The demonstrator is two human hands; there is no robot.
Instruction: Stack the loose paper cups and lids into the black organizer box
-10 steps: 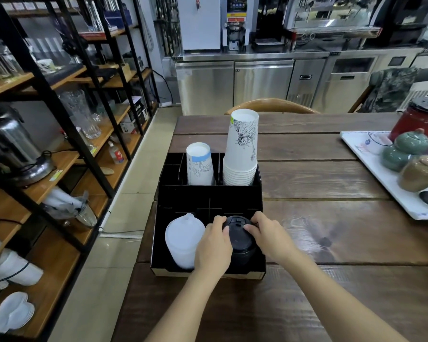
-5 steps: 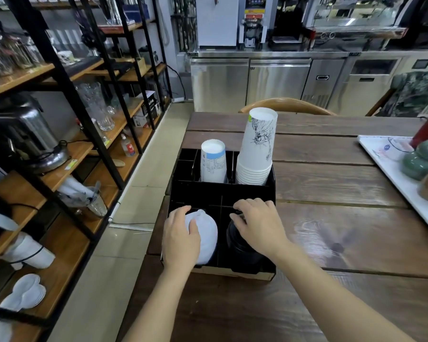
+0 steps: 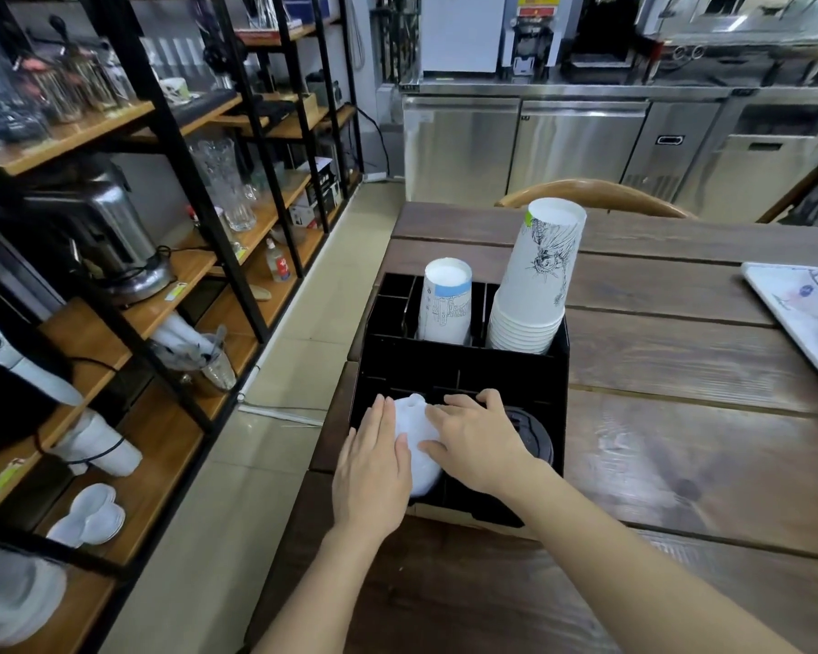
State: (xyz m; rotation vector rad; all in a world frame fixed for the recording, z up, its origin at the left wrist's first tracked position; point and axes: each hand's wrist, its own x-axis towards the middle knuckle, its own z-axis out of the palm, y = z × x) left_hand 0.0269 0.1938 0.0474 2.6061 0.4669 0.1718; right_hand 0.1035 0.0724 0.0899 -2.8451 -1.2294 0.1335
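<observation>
Since half a second ago the right hand [image 3: 480, 443] has crossed from the black lids [image 3: 534, 436] to the white lid stack [image 3: 416, 446], a translucent domed pile in the black organizer box's [image 3: 506, 375] front-left compartment. Both it and the left hand [image 3: 374, 469] lie flat and open, cupping the stack.

Both hands cover most of the white lids [image 3: 416, 441] in the organizer box [image 3: 506, 370], so their count cannot be told. The right hand [image 3: 480, 443] also hides the left part of the black lids [image 3: 532, 436]. At the right edge of the frame a white tray [image 3: 796, 306] on the bench [image 3: 704, 446] is cut off. The box's near left corner sits behind the left hand [image 3: 374, 469].
</observation>
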